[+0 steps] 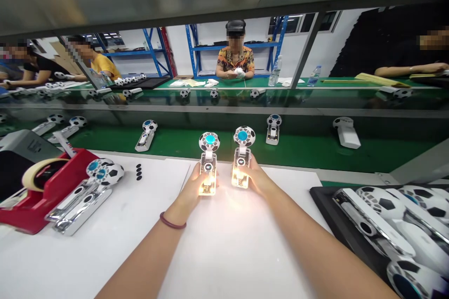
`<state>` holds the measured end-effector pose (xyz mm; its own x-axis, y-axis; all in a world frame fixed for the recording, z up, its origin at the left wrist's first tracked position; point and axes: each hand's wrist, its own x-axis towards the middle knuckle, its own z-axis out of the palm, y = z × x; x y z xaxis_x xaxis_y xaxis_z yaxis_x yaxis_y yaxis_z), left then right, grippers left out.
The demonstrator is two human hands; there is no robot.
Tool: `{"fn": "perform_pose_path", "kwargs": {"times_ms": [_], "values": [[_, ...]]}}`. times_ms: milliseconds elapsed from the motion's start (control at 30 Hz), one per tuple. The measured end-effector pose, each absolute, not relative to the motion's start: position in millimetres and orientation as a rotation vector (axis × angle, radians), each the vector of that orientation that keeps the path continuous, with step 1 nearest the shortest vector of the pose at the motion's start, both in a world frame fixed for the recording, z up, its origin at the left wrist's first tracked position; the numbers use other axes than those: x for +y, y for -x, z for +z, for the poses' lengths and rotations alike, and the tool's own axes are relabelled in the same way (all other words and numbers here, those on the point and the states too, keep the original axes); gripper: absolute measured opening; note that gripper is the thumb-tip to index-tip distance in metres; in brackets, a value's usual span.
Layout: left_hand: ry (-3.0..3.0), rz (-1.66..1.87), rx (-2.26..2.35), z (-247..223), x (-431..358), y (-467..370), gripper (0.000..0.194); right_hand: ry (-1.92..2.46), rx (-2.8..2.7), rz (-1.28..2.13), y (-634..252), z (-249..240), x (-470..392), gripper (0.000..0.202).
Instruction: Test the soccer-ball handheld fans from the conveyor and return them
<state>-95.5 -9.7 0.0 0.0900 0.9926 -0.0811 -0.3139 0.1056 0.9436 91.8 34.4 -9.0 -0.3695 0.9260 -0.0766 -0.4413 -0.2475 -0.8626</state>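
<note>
**Two lit fans held at the far edge**

Left hand (pixel 195 190) grips one glowing fan (pixel 208 163); right hand (pixel 255 178) grips another fan (pixel 241 156), both upright near the table's (pixel 224 252) far edge. A tape dispenser (pixel 45 187) sits at the left edge.

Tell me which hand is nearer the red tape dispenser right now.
Left. The left hand holds a lit fan at the table's middle, right of the red tape dispenser. The right hand, holding the other fan, is farther right.
</note>
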Motion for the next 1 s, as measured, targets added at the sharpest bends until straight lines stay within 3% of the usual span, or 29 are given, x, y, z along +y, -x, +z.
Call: {"fn": "perform_pose_path", "kwargs": {"times_ms": [700,1000], "values": [[-0.951,1.182,0.926,-8.7,-6.6,100.9,0.053,0.767,-0.993,1.738,-91.8,-17.6,39.2,0.081],[-0.961,1.147,0.949,-5.9,-7.7,101.6,0.049,0.778,-0.967,1.736,-91.3,-15.2,38.2,0.076]]}}
